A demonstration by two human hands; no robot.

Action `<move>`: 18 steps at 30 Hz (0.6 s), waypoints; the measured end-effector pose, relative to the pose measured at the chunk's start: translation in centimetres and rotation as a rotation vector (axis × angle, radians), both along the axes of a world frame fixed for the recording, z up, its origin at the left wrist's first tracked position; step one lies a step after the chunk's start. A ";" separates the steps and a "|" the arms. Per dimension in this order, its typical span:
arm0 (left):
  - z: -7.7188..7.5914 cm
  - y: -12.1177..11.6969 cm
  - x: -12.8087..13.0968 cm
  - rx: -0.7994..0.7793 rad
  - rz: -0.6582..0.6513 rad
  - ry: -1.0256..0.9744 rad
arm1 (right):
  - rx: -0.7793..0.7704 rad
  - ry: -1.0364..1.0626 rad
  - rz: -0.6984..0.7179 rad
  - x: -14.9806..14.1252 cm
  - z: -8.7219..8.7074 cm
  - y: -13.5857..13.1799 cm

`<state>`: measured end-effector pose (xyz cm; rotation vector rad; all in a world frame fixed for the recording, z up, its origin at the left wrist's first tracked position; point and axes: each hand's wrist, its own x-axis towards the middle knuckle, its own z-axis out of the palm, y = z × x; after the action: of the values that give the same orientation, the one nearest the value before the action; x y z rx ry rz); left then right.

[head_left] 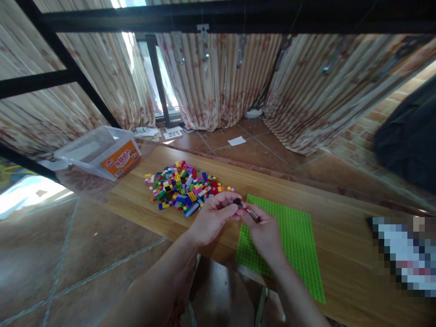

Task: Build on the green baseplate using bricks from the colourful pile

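My left hand (213, 215) pinches a small black piece (237, 202), likely a toy brick, between thumb and fingers. Touching it from the right is my right hand (264, 229), its fingers closed around a narrow dark-red and whitish piece (254, 215) whose kind I cannot make out. Whether the two pieces are joined is hidden by the fingertips. Both hands are above the left edge of a green studded baseplate (293, 231) lying on the wooden table. A heap of mixed coloured toy bricks (184, 186) spreads just left of my left hand.
The long wooden table (136, 195) runs across the view. Past its left end, a clear plastic box (97, 150) with an orange label stands on the floor. A pixelated flat object (405, 254) lies at the right. Papers (236, 141) and curtains (218, 81) are beyond the table.
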<state>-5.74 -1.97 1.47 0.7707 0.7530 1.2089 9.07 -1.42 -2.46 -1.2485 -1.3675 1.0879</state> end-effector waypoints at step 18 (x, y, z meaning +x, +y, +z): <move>-2.0 1.4 -2.7 0.382 0.209 1.380 | 0.171 -0.383 0.125 -1.7 -1.6 -1.1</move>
<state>-8.43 -0.61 -0.49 1.9305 1.7575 0.8770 7.33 -2.48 -4.08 -1.3015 -1.8082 0.8179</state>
